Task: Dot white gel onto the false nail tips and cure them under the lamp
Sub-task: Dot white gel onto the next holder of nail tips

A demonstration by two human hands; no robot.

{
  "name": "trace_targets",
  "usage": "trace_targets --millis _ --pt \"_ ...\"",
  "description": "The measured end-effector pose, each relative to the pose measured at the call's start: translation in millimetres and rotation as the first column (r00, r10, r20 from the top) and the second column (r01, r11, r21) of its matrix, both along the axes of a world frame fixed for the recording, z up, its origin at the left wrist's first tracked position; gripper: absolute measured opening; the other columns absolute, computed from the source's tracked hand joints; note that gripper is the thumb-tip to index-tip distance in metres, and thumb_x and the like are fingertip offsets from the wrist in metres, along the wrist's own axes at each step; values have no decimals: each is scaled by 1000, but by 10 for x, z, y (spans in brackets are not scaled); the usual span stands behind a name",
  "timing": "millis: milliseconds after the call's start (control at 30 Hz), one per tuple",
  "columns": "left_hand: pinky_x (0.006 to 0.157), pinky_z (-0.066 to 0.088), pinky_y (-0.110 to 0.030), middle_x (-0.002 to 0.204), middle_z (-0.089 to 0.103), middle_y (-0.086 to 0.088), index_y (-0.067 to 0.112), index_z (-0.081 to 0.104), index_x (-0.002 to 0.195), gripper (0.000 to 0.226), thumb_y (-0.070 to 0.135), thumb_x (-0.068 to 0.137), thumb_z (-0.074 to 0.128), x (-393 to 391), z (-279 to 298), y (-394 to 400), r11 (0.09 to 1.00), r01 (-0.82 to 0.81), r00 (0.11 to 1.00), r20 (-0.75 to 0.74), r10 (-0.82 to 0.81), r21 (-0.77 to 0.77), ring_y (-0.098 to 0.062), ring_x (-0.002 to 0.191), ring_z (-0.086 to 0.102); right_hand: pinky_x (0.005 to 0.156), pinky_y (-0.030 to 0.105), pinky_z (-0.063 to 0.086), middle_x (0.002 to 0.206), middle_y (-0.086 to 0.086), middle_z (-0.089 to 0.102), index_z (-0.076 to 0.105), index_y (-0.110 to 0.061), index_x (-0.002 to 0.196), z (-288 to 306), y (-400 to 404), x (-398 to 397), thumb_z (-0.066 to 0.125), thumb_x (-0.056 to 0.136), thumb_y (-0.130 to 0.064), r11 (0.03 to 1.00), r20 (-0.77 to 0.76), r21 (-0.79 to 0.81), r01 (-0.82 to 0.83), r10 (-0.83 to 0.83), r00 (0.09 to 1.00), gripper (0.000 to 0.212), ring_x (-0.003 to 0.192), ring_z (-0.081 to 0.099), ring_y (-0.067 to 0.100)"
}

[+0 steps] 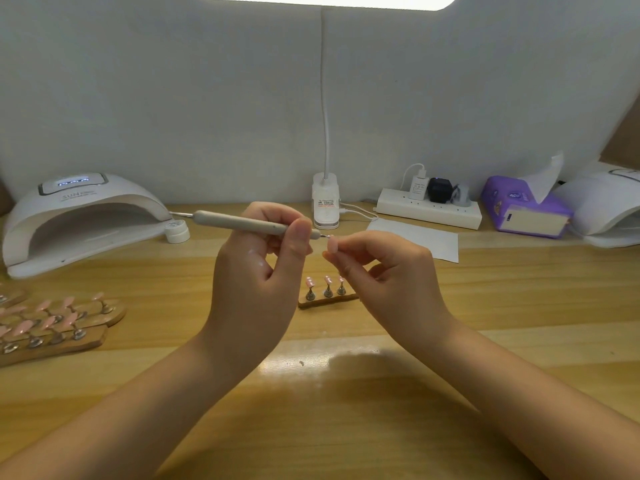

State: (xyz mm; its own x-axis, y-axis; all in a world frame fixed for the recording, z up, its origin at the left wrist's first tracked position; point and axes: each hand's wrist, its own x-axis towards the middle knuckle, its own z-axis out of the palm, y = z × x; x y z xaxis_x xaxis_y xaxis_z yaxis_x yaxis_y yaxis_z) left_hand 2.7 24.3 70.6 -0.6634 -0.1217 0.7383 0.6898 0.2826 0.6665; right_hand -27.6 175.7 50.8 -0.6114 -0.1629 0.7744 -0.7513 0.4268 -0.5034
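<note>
Just pale pink nail tip (333,244), pinched.

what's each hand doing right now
Left hand: grips the grey pen-shaped dotting tool.
Right hand: pinches a small pale pink false nail tip.

Glossy wooden table (346,410), matt plastic lamp (86,216)

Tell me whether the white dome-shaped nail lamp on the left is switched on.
On: the white dome-shaped nail lamp shows a lit display on top.
</note>
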Motion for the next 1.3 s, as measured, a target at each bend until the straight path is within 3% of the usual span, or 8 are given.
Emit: trace_targets --millis 267,400,567,700,867,1067,1300 --pt "60 48 -15 76 63 10 25 55 89 6 27 94 52 10 2 -2 1000 -18 1000 20 18 -22 -8 71 61 60 24 51 77 -10 67 74 -16 95 -5 -1 -11 61 87 -30 1000 -25 11 0 0 1000 20 73 63 8" --pt "56 50 -27 78 63 4 23 56 89 7 26 94 53 16 2 13 1000 -13 1000 27 13 -16 -16 66 59 60 24 52 77 -10 67 74 -16 95 -6 1 -8 63 87 -28 1000 -29 14 -4 5 1000 18 73 63 8" --pt "55 51 -24 79 63 5 23 56 88 7 26 93 53 16 0 9 1000 -16 999 34 17 -15 -17 65 59 61 23 52 78 -9 68 74 -15 95 1 3 -9 65 87 -24 1000 -42 20 -7 8 999 15 72 63 8" --pt "55 48 -15 78 63 5 23 56 88 7 26 93 52 18 1 12 1000 -14 999 37 15 -15 -12 65 60 61 21 52 77 -11 67 74 -15 95 6 4 -5 64 87 -24 1000 -56 23 -8 10 998 16 72 63 7" --pt "54 50 -21 78 63 3 22 56 88 7 25 93 53 18 -7 12 1000 -15 999 36 15 -7 -17 64 59 59 22 52 78 -11 67 74 -14 95 3 2 -2 64 87 -24 1000 -58 23 -12 14 998 16 73 63 7" --pt "54 47 -14 75 62 -1 25 56 87 6 25 93 53 13 -3 19 1000 -11 999 31 11 1 -13 62 59 59 24 52 78 -9 68 74 -13 95 0 -3 -2 66 87 -21 1000 -53 21 -17 18 998 14 72 63 8" --pt "54 51 -21 73 61 -1 24 56 87 7 27 93 53 10 -18 20 1000 -22 999 40 22 1 -15 64 60 59 23 52 78 -12 66 75 -13 93 4 2 -4 69 86 -17 1000 -61 20 -8 9 998 10 70 63 8"
